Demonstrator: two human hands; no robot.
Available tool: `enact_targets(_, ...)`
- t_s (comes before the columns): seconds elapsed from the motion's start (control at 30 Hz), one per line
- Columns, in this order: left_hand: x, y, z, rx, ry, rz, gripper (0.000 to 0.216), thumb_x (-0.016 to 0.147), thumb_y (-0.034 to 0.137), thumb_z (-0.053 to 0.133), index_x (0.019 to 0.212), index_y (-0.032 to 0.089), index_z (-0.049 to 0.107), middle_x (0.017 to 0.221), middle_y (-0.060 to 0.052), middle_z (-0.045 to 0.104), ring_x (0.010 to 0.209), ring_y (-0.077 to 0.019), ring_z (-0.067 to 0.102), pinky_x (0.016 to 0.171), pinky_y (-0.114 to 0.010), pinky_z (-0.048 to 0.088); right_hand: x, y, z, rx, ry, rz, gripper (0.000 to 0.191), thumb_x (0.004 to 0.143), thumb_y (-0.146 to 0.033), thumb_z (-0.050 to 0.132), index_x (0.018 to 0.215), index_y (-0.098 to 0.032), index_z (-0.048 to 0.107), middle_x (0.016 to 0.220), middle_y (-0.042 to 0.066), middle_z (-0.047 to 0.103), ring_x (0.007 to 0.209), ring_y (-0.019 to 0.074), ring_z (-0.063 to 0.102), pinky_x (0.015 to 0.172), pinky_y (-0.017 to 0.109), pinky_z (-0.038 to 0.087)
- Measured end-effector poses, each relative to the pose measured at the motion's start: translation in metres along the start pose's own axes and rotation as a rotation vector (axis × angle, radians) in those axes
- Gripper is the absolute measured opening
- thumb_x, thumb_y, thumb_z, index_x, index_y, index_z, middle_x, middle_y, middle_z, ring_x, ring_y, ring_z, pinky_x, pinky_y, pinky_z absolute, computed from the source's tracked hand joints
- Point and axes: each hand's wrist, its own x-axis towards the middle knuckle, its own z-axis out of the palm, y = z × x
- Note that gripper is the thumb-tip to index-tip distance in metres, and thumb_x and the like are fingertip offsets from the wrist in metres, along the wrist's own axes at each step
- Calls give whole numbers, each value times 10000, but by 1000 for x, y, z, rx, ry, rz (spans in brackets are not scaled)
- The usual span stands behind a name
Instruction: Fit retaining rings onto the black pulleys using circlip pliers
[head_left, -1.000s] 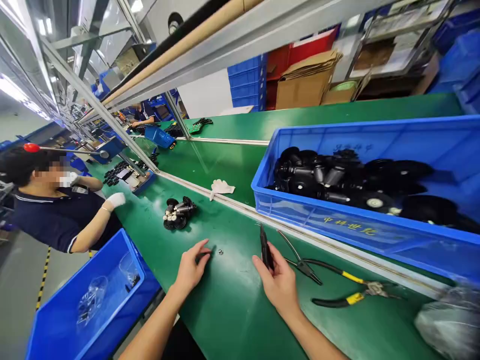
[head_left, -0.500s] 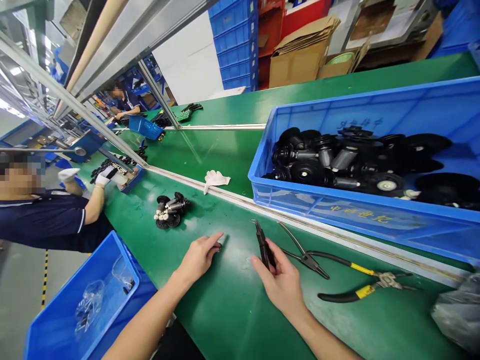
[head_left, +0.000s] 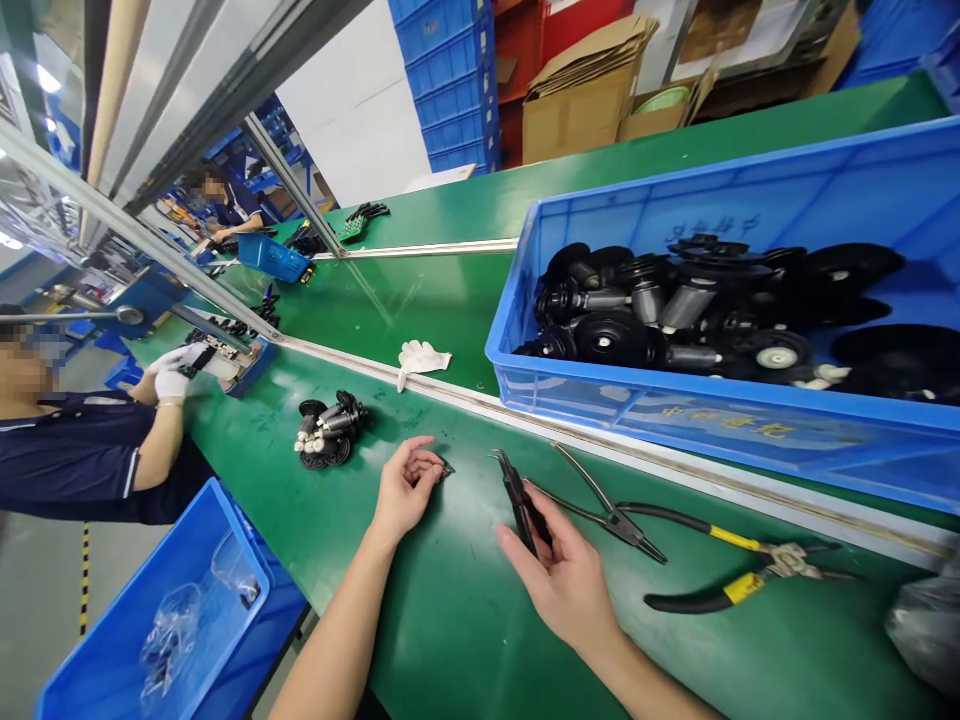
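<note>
My left hand [head_left: 409, 488] is over the green bench with its fingers curled into a pinch. A small dark piece [head_left: 448, 468] shows at the fingertips, too small to name. My right hand [head_left: 568, 565] is wrapped round dark-handled bent-nose pliers [head_left: 516, 497], whose thin hooked tips point up and left, apart from my left hand. Just right of that hand lie long-nose pliers [head_left: 616, 520] with dark grips and, beyond them, another pair with black-and-yellow handles [head_left: 742, 590]. Left of my left hand sits a cluster of black wheels with grey cylinders and white ends [head_left: 330, 428].
A blue crate [head_left: 637, 400] of black wheeled parts stands at the right. A white glove [head_left: 424, 360] lies by the metal rail. A blue bin [head_left: 82, 650] with plastic bags is at lower left. A gloved co-worker [head_left: 97, 440] works at the left; another person sits farther back.
My left hand has drawn its stretched index finger in to a pinch and turned. My right hand keeps the pliers. The co-worker's gloved hands have come together. The view has shifted slightly.
</note>
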Motion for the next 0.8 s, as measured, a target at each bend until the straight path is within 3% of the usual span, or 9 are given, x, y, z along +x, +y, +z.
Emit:
enact_targets(0.13,-13,-12,-4,83,51,50,513,953,409,757,1409,202,645,1109,-109,819,900,-178,784,860,-314,635,-2,0,0,-25,8,-31,548,835,-523,823,1290,-225,757,1086,101,797,803,201,748,655,260,647)
enact_targets(0.23,-15,-12,-5,118,99,50,462,949,424,765,1337,183,695,1009,-95,824,878,-186,789,838,-309,638,-2,-1,0,-60,15,-60,526,846,-527,812,1276,-228,764,1028,87,795,755,193,734,618,254,632)
enact_targets(0.47,-13,-6,0,-41,110,3,550,866,399,864,1333,175,678,935,-58,793,801,-156,766,759,-264,633,-2,-1,0,-88,6,-90,492,867,-498,803,1286,-246,752,997,68,785,724,175,724,574,236,611)
enact_targets(0.63,-15,-4,-1,83,188,37,445,838,349,893,1221,163,761,926,-77,833,805,-152,753,796,-267,615,-3,0,-2,-123,-5,-120,482,898,-491,783,1311,-247,735,1029,73,770,746,171,727,588,234,617)
enact_targets(0.8,-15,8,2,-125,254,-98,534,727,352,979,1155,156,728,876,-78,845,745,-177,793,698,-256,613,-2,-6,-2,-291,-31,-344,432,992,-375,705,1410,-276,659,856,6,650,668,129,648,559,219,557)
